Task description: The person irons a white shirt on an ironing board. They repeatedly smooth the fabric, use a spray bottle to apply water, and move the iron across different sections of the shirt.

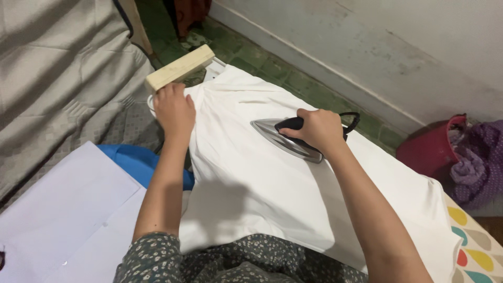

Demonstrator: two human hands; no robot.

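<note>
A white garment [251,183] is spread flat over a board at the centre of the scene, reaching from the near edge to the far left end. An iron [285,137], silver-soled with a black handle, is set sole-down on the far half of the cloth, its pointed tip aimed left. The right hand [317,128] is closed around the handle, fingers curled fully about it. A black cord [352,119] is seen looping just behind this hand.

The left hand [175,110] is laid on the far left edge of the garment, palm down, fingers bent and bunched narrowly against the fabric; whether cloth is pinched cannot be told. Just beyond its fingers a pale wooden block [179,67] is noted at the board's end.

A blue object [133,160] and white sheets [68,209] are recorded to the near left. A red bucket [429,152] with purple clothing [479,162] is placed at the far right, by the wall. A patterned cover [474,249] shows at the near right.
</note>
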